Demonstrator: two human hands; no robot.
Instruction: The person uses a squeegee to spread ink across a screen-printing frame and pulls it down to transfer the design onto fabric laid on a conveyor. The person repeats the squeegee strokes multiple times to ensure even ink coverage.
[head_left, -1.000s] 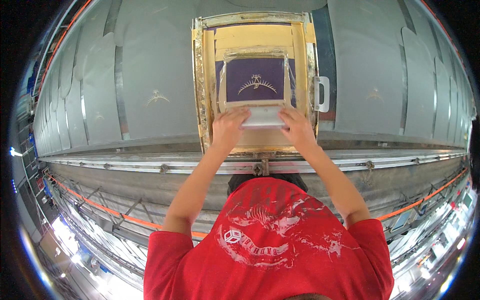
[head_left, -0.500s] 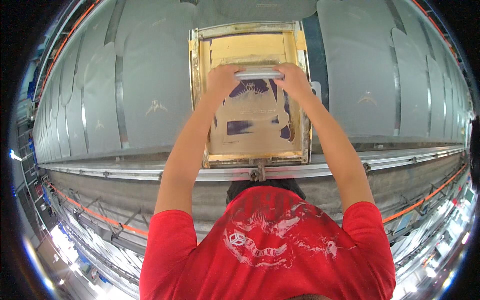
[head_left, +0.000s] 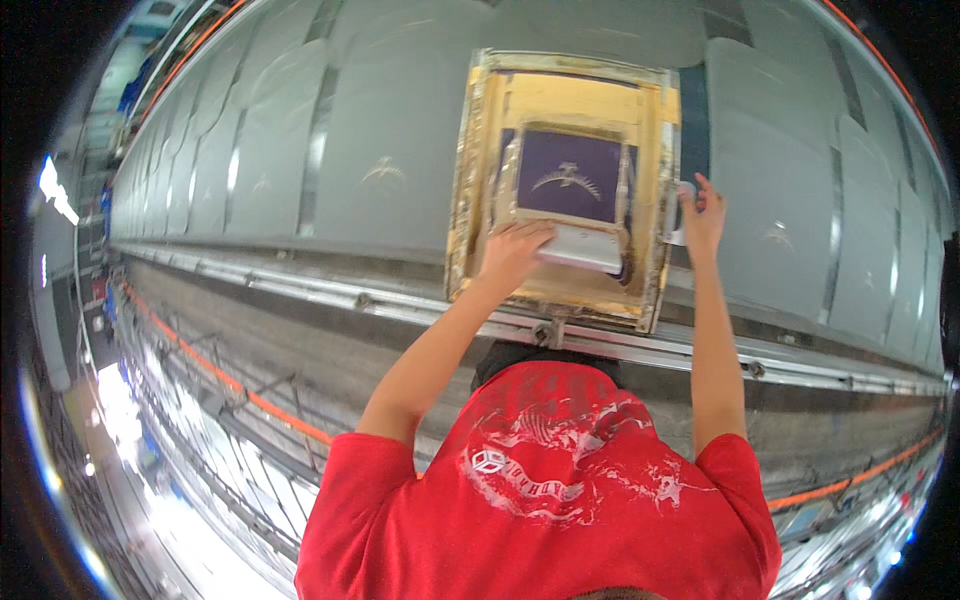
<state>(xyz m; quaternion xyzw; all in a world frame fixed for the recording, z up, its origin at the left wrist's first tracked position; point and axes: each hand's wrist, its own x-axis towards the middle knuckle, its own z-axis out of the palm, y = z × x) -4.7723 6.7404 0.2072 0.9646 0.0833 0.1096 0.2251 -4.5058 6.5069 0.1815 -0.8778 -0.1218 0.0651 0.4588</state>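
Observation:
A screen printing frame (head_left: 468,170) with a pale yellow border lies in front of me. Its purple mesh area (head_left: 568,172) shows a light arched, spiky motif. Near the frame's closer end, my left hand (head_left: 515,252) is closed over the left end of a silver squeegee (head_left: 582,248), which sits slightly tilted on the screen. Just outside the frame's right side is my right hand (head_left: 704,218), off the squeegee, its fingers apart. Those fingers are beside a white handle-like piece (head_left: 678,236) at the frame's edge; whether they touch it is unclear.
Grey fabric panels (head_left: 395,130) lie in rows along the long table, several bearing the light arched motif. A metal rail (head_left: 300,288) runs along the near edge, with a clamp-like bracket (head_left: 548,332) below the frame. Orange lines (head_left: 250,398) run behind me.
The squeegee has come from the far half of the screen toward me, uncovering purple mesh. My right hand has let go of it and moved to the frame's right side. The view has shifted and turned.

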